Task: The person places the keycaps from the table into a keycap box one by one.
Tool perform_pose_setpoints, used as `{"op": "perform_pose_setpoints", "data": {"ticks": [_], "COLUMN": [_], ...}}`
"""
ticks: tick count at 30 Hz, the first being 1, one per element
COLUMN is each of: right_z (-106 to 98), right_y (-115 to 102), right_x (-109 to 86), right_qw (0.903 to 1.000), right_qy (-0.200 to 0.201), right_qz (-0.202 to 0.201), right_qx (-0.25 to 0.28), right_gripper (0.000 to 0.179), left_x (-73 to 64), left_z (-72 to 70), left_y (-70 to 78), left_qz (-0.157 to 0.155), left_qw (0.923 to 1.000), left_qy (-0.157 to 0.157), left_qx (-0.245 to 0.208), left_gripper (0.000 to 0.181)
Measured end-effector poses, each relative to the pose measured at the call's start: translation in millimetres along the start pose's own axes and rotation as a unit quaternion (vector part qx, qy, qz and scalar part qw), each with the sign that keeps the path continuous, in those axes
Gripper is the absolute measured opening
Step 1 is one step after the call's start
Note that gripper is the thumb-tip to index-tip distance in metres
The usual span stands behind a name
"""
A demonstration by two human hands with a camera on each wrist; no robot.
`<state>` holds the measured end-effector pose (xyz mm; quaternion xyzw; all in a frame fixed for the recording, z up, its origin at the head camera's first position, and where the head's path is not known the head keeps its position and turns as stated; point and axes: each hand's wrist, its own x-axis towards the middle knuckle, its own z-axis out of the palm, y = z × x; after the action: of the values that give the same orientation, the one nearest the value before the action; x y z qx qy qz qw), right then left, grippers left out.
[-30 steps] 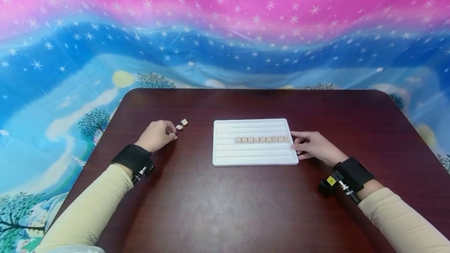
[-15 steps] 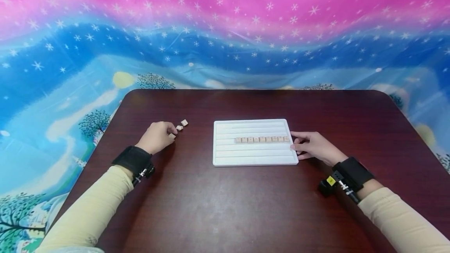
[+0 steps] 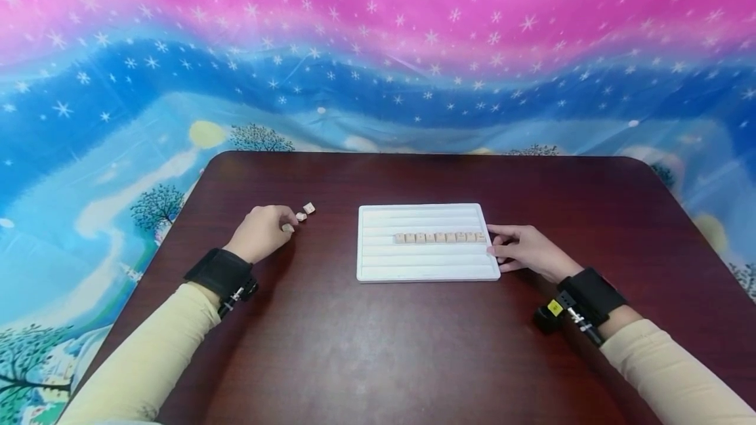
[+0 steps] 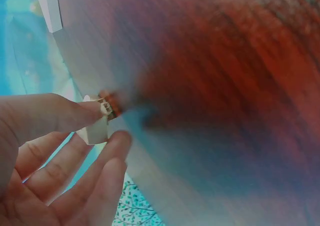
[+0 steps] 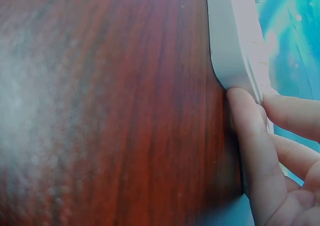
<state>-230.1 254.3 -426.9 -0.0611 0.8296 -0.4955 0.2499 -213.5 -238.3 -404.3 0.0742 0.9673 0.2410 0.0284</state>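
Note:
In the head view my left hand (image 3: pixel 263 231) is at the left side of the table, pinching a small cream keycap (image 3: pixel 287 228) between thumb and fingers. The left wrist view shows this keycap (image 4: pixel 95 132) close up, its sides tapered. Two more keycaps (image 3: pixel 301 217) lie just beyond the fingertips, one with a dark mark on top. My right hand (image 3: pixel 529 252) holds the right edge of a white ribbed tray (image 3: pixel 378 271). A row of several marked keycaps (image 3: pixel 440 238) sits along one of its ridges, reaching the right rim. Near the tray's corner, the right thumb (image 5: pixel 247 121) touches the side wall.
The tray lies flat on a dark reddish-brown table (image 3: pixel 378 346) with rounded far corners. Bare tabletop separates the loose keycaps from the tray. A pink and blue patterned cloth (image 3: pixel 378 51) hangs behind the table. Each wrist wears a black strap with a camera.
Between one second and half a second ago, more of the keycap came into sight under my left fingers. My right hand stays on the tray edge. The head view has shifted slightly.

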Motion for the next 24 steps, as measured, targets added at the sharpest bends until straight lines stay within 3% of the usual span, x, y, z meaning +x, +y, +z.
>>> {"op": "perform_pose_setpoints", "data": {"ticks": [24], "right_z": [2.2], "right_y": [-1.7], "right_x": [-1.7], "right_qw": [0.9999], "right_qy": [0.008], "right_qz": [0.009], "right_qx": [0.005], "right_gripper": [0.068], "left_x": [-0.6], "left_z": [8.5], "left_y": [17.7], "left_qz": [0.038], "left_qw": [0.9983], "left_qy": [0.033], "left_qx": [-0.031], "left_gripper": [0.014]}}
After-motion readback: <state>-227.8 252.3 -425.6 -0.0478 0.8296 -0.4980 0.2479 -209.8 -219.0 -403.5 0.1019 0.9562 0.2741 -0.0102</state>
